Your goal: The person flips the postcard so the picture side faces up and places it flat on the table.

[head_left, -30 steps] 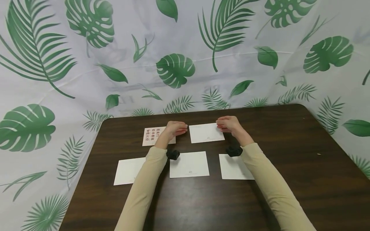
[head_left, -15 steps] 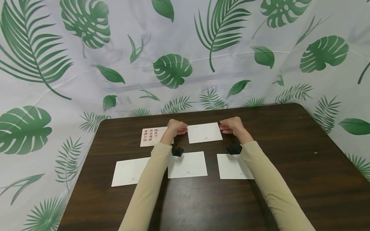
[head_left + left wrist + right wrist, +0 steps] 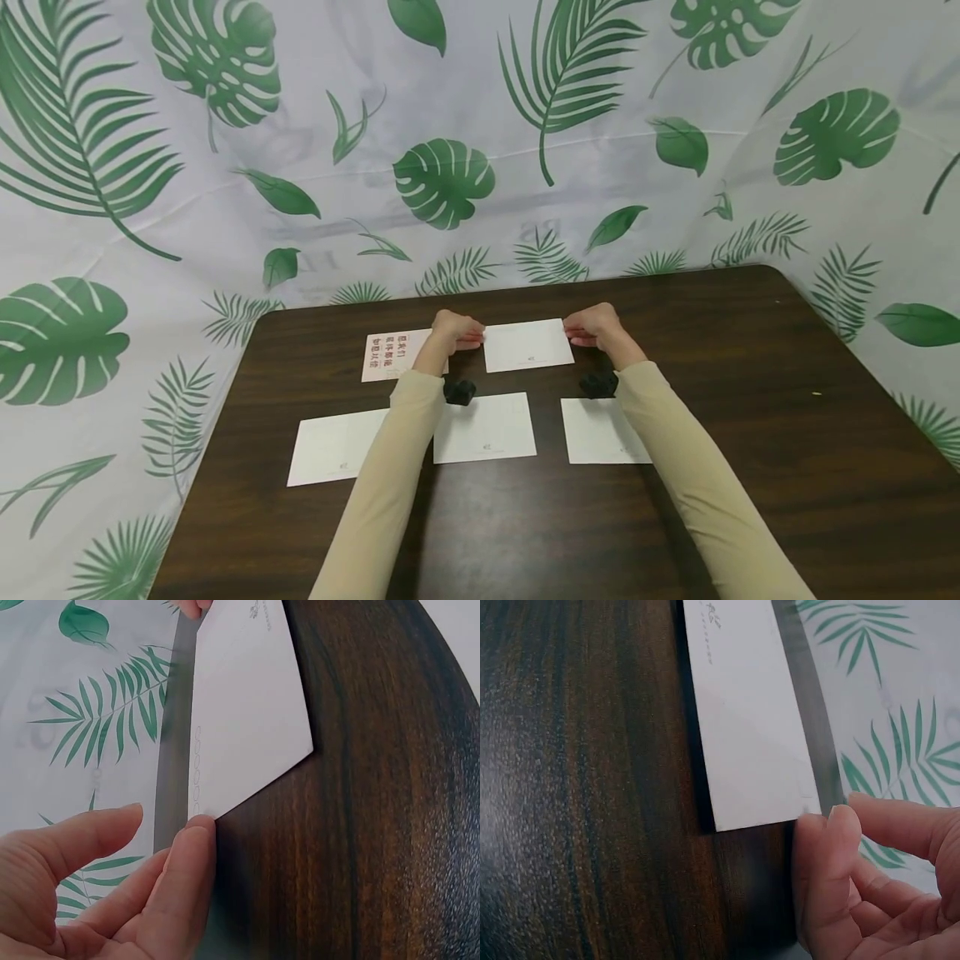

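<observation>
A white card [image 3: 528,344], blank but for a small grey print, lies in the back row on the dark table. At its left end, fingertips of my left hand [image 3: 455,331] touch the corner; the left wrist view shows that thumb [image 3: 105,832] held apart from the fingers. On the opposite end, my right hand [image 3: 596,325] has its fingertips right at the far corner, thumb [image 3: 892,825] close behind them. Neither hand is curled round the card. Partly behind my left wrist is a pinkish card [image 3: 390,354] with red writing.
Nearer to me, a row of white cards lies on the table [image 3: 750,375]: a left card [image 3: 330,450], a middle card [image 3: 485,429] and a right card [image 3: 600,433]. My forearms cover parts of them. Behind the table hangs a leaf-patterned curtain [image 3: 315,133].
My right hand drew slightly off the card's right end, then came back left to its corner. The left hand stays by the left end. The head view has shifted a little.
</observation>
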Tool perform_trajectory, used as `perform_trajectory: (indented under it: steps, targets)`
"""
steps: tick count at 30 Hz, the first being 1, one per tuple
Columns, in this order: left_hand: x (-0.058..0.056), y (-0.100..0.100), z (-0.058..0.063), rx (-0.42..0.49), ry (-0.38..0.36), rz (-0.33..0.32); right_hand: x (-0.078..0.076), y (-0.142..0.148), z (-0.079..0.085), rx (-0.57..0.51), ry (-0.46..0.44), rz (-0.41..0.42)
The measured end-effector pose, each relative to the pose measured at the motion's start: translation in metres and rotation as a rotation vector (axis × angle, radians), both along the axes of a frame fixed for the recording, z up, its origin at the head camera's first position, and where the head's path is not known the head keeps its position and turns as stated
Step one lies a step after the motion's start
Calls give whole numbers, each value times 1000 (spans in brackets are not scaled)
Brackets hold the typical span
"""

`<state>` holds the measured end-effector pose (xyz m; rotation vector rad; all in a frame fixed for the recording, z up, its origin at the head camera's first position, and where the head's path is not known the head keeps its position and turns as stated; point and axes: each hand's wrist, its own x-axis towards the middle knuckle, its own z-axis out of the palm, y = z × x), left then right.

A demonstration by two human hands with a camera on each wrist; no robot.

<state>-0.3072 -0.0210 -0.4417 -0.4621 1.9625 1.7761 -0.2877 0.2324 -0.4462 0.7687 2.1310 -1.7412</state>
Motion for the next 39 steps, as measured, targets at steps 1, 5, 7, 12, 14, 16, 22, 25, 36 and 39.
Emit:
perform_trajectory:
  steps: [1,5,7,12,14,16,22,25,36,39]
  targets:
    - [0,0,0,2,0,-3,0,-1,0,10,-1,-1]
    - [1,-2,-1,13,4,-7,-1,-4,-2,49,0,15]
    - [1,-2,-2,20,5,-6,-1,-5,-3,74,4,23]
    - [1,-3,-5,35,18,-7,-1,-7,-5,126,15,38]
    - [1,-2,-7,35,28,-10,-1,-6,-6,135,19,43]
    - [1,-2,-9,32,37,-15,-1,-4,-7,126,27,51]
    - [3,-2,-11,12,74,-41,0,-3,-5,85,32,69]
    - [4,-2,-12,-6,90,-55,1,-3,-5,83,33,69]
    - [4,-3,-17,15,213,-65,2,0,-10,121,167,128]
    - [2,-4,-17,26,282,-53,1,2,-10,130,252,129]
